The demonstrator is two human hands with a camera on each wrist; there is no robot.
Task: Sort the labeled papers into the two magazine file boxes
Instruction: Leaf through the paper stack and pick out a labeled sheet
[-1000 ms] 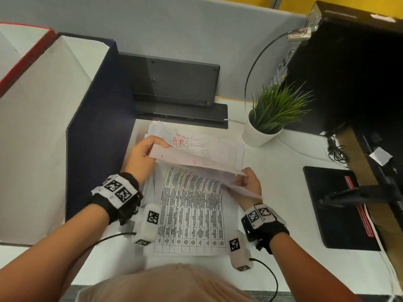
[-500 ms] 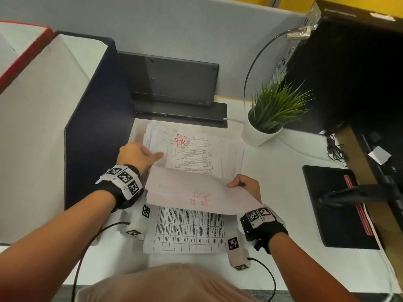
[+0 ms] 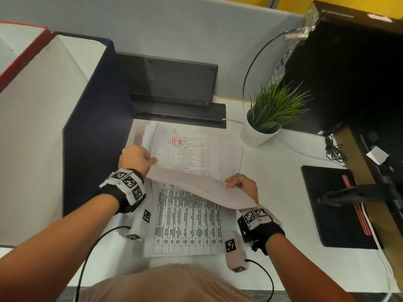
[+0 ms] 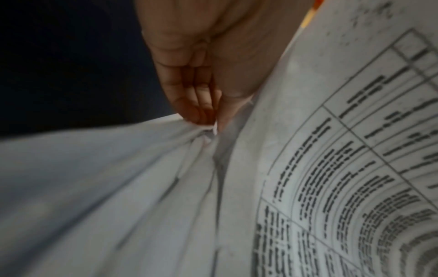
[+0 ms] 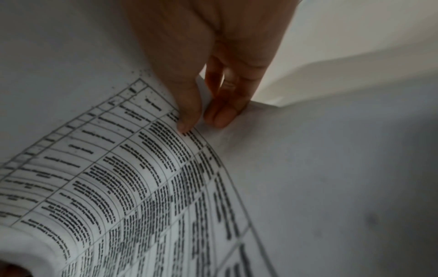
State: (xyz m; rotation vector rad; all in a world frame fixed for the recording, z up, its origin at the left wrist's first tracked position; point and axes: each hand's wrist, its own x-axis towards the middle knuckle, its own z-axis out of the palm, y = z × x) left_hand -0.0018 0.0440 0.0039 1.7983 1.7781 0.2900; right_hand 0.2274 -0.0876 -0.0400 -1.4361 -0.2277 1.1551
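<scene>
One loose sheet [image 3: 202, 190] is held above the tabletop [image 3: 272, 171] between both hands, its blank back turned up with faint red marks showing through. The left hand [image 3: 136, 159] pinches its far left corner, thumb against curled fingers [image 4: 201, 105]. The right hand [image 3: 244, 185] pinches the right edge, thumb on the printed side and fingers [image 5: 222, 114] behind.

Under it lie two piles of paper. The near pile [image 3: 187, 227] is topped by a sheet with a dense black table; the far pile [image 3: 192, 153] is topped by a form marked "HR" in red. The lifted sheet hangs over the gap between them, covering the far end of the near pile and touching the near edge of the far one.

Two file boxes stand at the left: a dark blue one [image 3: 91, 136] just beside the papers and a red-edged one [image 3: 24, 49] beyond it.

Half a second ago the sheet sagged lower and flatter over the near pile, with its red marks plain; it now sits higher and is tilted more steeply. The left hand, then lying loose at the far pile's edge, now grips the corner.

A potted plant [image 3: 268, 114] stands right of the far pile.
</scene>
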